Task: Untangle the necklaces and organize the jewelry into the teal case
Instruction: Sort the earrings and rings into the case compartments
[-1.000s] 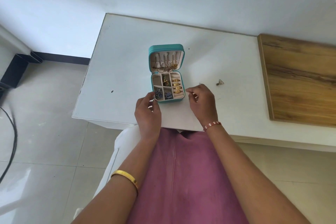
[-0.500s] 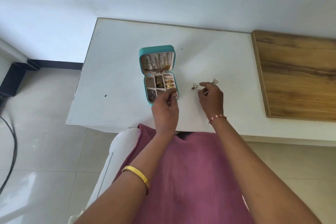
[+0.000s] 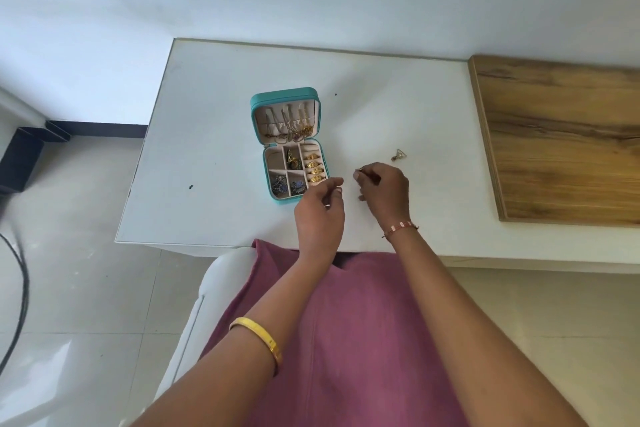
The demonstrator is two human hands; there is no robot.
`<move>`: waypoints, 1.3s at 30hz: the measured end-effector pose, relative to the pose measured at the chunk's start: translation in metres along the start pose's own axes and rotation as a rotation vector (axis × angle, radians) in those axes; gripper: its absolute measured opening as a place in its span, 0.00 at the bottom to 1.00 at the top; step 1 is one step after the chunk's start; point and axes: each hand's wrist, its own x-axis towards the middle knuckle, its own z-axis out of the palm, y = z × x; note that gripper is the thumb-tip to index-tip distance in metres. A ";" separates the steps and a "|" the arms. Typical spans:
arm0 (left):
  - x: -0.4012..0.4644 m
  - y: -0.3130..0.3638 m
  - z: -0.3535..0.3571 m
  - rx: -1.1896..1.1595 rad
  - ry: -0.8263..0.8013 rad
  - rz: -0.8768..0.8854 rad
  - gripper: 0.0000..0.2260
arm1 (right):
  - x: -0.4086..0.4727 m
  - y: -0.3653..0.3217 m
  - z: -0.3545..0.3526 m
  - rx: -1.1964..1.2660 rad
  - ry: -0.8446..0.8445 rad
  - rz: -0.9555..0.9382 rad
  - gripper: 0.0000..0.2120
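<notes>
Pink cloth (image 3: 346,340) covers the lap nearest the camera, with a gold bangle (image 3: 258,340) on the left forearm and a red-and-white thread band (image 3: 401,228) on the right wrist. Both hands reach over the near edge of the white bench (image 3: 214,135). The left hand (image 3: 320,215) hangs just off the front right corner of the teal case (image 3: 287,146), fingers loosely curled and holding nothing. The right hand (image 3: 384,192) sits beside it, thumb and forefinger pinching a small earring (image 3: 360,170) – too small to make out in detail. Further right, apart from the hand, a second small triangular earring (image 3: 399,155) lies on the bench. The case stands open; its tray holds gold rings (image 3: 314,168) in the right slot, dark blue pieces (image 3: 287,185) in the front compartments, and necklaces (image 3: 294,130) hang inside the raised lid. A wooden board (image 3: 561,142) lies at the far right – against the pale wall.
</notes>
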 end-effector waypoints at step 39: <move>-0.035 0.032 -0.050 -0.385 -0.271 -0.116 0.09 | -0.074 -0.059 -0.043 0.452 -0.247 0.073 0.06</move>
